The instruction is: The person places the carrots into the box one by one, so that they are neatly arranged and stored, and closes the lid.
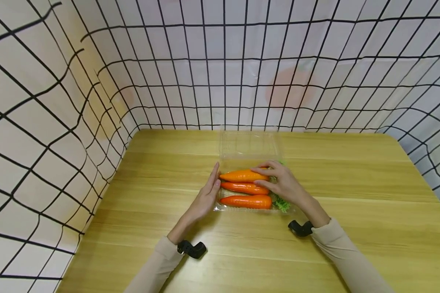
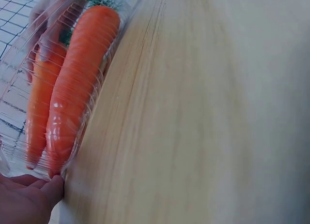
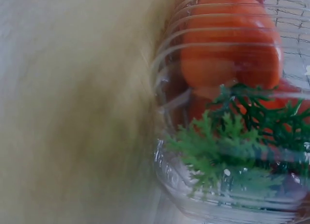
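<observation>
A clear plastic clamshell box (image 1: pixel 254 210) lies on the table with three toy-like carrots in it, their green tops to the right. My right hand (image 1: pixel 284 184) grips the thick end of the farthest, lighter orange carrot (image 1: pixel 238 176) between thumb and fingers. In front of that carrot lie the middle carrot (image 1: pixel 238 187) and the nearest carrot (image 1: pixel 246 202). My left hand (image 1: pixel 204 199), fingers straight, rests against the box's left end by the carrot tips. Through the box wall, the left wrist view shows the near carrot (image 2: pixel 80 83). Green leaves (image 3: pixel 218 146) fill the box end in the right wrist view.
The box's clear lid (image 1: pixel 250 144) is folded back on the table behind it. A black wire grid (image 1: pixel 225 61) with pale sheeting stands along the back and sides. Wooden tabletop (image 1: pixel 249 252) extends around the box. Each wrist wears a black band (image 1: pixel 192 249).
</observation>
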Available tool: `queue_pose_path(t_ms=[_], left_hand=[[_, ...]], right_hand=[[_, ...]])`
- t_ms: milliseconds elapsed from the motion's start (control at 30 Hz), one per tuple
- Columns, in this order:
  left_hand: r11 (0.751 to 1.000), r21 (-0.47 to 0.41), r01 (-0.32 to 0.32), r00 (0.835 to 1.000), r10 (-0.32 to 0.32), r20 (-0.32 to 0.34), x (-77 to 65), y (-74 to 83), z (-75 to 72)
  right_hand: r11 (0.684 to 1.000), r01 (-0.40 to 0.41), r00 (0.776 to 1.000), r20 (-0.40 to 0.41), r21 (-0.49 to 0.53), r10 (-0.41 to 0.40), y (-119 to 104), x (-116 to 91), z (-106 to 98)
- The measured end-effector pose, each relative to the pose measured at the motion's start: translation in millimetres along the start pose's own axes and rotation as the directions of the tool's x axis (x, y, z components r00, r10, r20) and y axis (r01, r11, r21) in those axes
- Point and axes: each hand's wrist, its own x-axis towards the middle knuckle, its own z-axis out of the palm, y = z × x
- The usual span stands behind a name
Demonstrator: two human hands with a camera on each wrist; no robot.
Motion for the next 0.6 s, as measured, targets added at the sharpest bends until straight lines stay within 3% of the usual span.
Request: queue_pose_path(t_ms=[267, 600], left_hand=[[1.0, -0.011, 0.0, 1.0, 0.0, 0.001, 0.4, 1.6, 0.4], [1.0, -0.003, 0.005, 1.0, -0.005, -0.002, -0.3, -1.3, -0.3]], right_hand=[[1.0, -0.022, 1.0, 0.006, 0.015, 0.022, -1.2, 0.2, -1.8], [1.0, 0.005, 1.0, 0.016, 0.005, -0.005, -1.0, 1.6, -1.3]])
